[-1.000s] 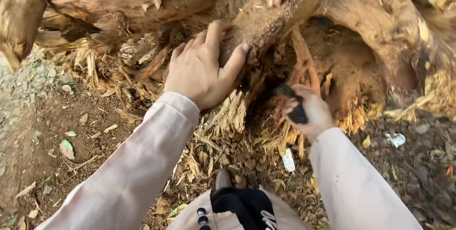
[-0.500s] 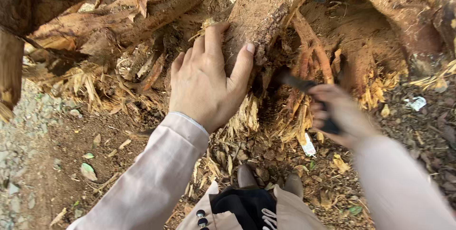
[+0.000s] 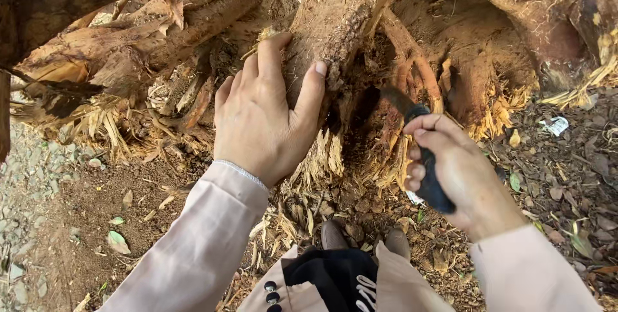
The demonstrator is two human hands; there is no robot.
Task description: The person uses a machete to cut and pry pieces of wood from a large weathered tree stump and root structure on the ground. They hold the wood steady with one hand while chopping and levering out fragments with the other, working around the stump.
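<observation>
Fingers of left hand (image 3: 264,122) spread on root (image 3: 335,22); right hand (image 3: 454,170) clamps, seemingly, a knife (image 3: 421,157).

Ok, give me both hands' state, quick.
Left hand: open, palm pressed on the tree root.
Right hand: closed around a dark-handled tool.
</observation>
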